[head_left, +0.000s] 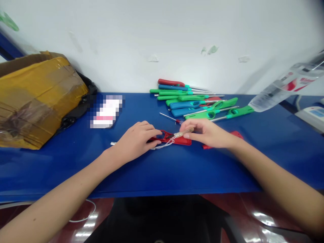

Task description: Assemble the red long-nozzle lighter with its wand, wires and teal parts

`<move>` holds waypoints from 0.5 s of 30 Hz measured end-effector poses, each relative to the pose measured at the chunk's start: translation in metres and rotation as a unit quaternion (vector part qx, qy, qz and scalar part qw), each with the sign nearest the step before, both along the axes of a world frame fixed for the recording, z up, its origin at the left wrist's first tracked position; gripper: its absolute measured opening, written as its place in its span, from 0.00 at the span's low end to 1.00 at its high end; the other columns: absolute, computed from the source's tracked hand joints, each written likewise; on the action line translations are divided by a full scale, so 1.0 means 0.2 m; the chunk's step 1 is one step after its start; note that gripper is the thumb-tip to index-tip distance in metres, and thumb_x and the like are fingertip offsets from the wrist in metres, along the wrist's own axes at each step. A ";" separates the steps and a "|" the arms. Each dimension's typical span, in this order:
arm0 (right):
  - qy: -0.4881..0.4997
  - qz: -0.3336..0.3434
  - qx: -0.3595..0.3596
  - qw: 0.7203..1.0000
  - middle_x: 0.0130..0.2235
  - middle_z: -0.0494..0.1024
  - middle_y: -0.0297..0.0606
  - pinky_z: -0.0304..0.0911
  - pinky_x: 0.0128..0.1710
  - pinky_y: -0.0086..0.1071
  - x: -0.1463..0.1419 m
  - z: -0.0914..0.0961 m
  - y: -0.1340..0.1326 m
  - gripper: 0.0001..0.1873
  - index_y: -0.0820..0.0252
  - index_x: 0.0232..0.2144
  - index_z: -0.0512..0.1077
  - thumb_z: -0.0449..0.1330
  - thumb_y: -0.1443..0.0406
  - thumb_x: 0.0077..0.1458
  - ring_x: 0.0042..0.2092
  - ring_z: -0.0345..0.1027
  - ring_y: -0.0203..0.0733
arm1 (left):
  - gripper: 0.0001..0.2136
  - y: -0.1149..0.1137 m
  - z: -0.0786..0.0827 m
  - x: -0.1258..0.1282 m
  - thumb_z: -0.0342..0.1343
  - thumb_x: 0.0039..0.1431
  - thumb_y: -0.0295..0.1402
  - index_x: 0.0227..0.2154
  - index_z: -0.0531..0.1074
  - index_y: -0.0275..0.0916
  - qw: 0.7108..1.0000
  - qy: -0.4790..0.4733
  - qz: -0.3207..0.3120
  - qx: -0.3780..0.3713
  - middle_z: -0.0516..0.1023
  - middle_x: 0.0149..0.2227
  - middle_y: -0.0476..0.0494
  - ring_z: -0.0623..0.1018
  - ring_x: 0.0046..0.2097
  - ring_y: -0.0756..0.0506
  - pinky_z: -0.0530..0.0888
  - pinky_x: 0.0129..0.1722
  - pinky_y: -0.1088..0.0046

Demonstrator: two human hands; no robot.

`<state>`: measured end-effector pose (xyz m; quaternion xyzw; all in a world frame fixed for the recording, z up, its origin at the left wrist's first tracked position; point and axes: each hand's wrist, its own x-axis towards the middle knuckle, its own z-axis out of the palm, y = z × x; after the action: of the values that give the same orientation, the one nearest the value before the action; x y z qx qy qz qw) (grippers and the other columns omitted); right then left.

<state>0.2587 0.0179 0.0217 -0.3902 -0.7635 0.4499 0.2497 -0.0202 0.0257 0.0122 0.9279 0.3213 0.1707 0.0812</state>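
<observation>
Right at the front edge of the blue counter (162, 179), the person's two hands work close together. The left hand (134, 141) lies over a red plastic lighter body (168, 137), its fingers (149, 128) curved down and closed on the open red frame. A metal tip (113, 143) pokes out just past the heel of that hand, and a thin white wire loop (164, 144) trails just below the fingertips. The right hand (207, 133) meets it from the other side, with thumb and forefinger (188, 126) pinched on a slim clear tube (183, 133), whose end sits against the red body. Another red plastic piece (234, 135) lies under and just beyond the right wrist. Just past the fingers lies a loose thin rod with a red end (169, 118). Farther back, long-nosed lighters (192, 98) in green, blue and red are heaped against the white wall (162, 40). Well left of the hands sit a pixelated, unreadable object (106, 111) and a taped cardboard box (37, 101); well right, a clear plastic bag (283, 86) hangs into view.
</observation>
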 end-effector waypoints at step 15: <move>-0.114 -0.015 0.184 0.976 0.40 0.78 0.38 0.66 0.43 0.36 0.00 -0.03 -0.01 0.07 0.57 0.40 0.75 0.60 0.62 0.61 0.40 0.71 0.43 | 0.11 0.03 -0.01 0.08 0.57 0.63 0.37 0.45 0.78 0.41 0.995 -0.066 0.002 -0.075 0.75 0.48 0.41 0.73 0.49 0.43 0.72 0.50 0.66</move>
<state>0.2578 0.0158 0.0152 -0.3973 -0.8507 0.2510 0.2353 -0.0045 0.0312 0.0109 0.9051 0.3292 0.2073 0.1717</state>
